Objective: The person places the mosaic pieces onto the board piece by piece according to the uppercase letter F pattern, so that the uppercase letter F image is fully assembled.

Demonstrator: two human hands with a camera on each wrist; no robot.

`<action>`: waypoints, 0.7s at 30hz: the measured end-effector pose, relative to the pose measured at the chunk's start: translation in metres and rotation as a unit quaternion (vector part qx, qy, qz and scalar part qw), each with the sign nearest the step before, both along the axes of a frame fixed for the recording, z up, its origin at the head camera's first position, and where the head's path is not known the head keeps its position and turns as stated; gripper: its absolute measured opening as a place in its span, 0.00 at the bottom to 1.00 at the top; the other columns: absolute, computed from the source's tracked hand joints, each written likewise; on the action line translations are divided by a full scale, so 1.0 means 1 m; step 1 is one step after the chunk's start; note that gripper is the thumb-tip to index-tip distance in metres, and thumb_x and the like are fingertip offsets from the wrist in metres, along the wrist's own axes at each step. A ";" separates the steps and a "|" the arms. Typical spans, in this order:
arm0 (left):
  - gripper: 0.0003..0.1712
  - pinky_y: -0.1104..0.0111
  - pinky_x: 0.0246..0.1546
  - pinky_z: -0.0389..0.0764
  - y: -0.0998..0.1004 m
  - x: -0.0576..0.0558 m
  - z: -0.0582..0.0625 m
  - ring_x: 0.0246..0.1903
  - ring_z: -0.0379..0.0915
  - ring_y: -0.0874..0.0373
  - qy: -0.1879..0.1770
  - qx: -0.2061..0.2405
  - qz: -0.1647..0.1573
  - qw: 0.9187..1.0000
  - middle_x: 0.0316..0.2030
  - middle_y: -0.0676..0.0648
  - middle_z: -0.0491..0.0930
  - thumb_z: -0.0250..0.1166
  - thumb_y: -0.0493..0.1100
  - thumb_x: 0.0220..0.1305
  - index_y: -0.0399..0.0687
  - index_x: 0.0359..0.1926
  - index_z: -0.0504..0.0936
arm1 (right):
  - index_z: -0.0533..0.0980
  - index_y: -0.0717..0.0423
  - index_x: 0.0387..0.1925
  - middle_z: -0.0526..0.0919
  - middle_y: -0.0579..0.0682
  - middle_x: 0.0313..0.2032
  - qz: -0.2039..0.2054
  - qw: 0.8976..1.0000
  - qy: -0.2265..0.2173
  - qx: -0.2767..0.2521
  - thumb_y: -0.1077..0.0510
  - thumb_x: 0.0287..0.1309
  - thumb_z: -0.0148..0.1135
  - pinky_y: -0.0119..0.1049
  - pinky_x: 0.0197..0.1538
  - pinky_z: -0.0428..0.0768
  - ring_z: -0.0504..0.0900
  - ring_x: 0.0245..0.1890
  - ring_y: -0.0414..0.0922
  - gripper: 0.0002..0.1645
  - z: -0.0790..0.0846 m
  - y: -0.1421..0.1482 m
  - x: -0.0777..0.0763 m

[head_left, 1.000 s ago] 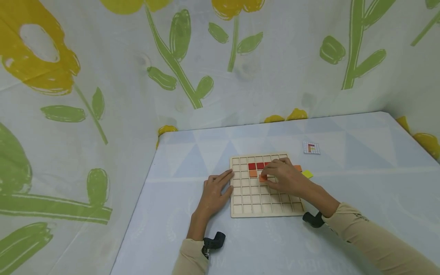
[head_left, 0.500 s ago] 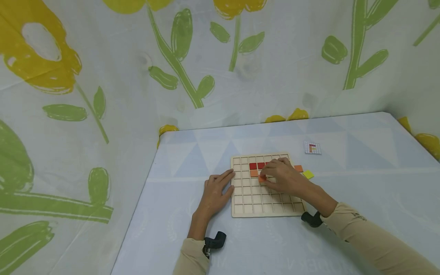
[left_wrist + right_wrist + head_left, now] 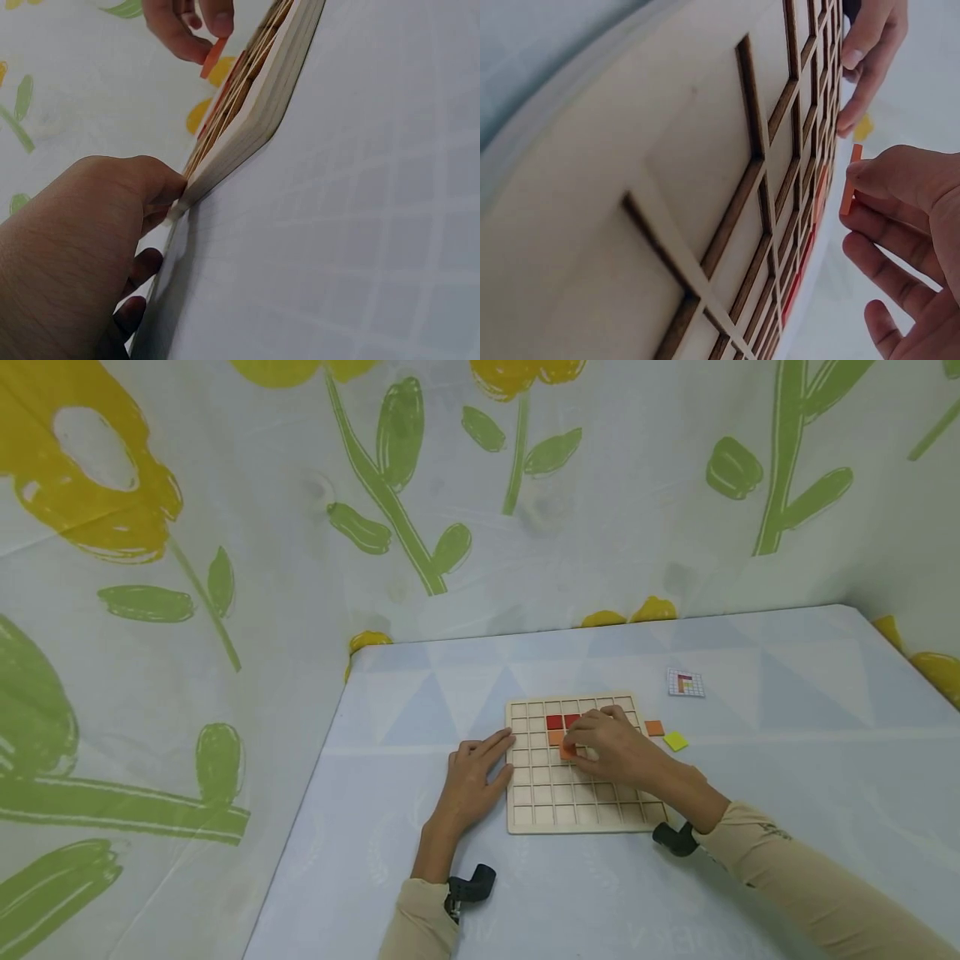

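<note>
Right hand (image 3: 618, 750) pinches a thin, flat orange tile (image 3: 847, 198) above the ridged, square-celled wooden board (image 3: 542, 795); left hand (image 3: 468, 783), thumb spread from extended fingers, touches its edge.

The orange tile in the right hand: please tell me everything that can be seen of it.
The orange tile is a thin, flat piece of one plain colour with straight edges; whether it is wood or plastic cannot be told. The right hand pinches it between thumb and finger, partly covering it. Both wrist views show it nearly edge-on, above the wooden grid board with a gap between, so it is not in a cell. Only that hand appears to touch it.
</note>
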State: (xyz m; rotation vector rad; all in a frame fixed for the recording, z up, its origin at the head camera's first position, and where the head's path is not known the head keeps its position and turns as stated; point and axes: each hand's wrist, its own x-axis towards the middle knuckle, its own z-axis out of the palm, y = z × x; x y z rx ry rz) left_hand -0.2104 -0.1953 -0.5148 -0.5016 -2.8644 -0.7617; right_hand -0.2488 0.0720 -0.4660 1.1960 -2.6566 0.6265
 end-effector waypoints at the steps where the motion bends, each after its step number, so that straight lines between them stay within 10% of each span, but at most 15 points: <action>1: 0.27 0.55 0.57 0.64 0.000 0.000 0.000 0.56 0.65 0.56 0.000 -0.001 0.001 1.000 0.72 0.59 0.65 0.57 0.51 0.73 0.57 0.71 0.72 | 0.87 0.52 0.38 0.87 0.44 0.40 0.001 1.000 -0.001 0.000 0.58 0.50 0.78 0.53 0.55 0.69 0.80 0.48 0.47 0.12 0.000 -0.001 0.000; 21: 0.28 0.57 0.54 0.65 0.000 0.000 0.001 0.56 0.66 0.57 -0.001 -0.013 0.005 1.000 0.72 0.61 0.64 0.56 0.52 0.73 0.58 0.71 0.71 | 0.85 0.51 0.35 0.87 0.44 0.39 0.017 0.999 0.032 0.014 0.59 0.50 0.77 0.54 0.52 0.71 0.81 0.47 0.47 0.09 -0.008 -0.012 -0.003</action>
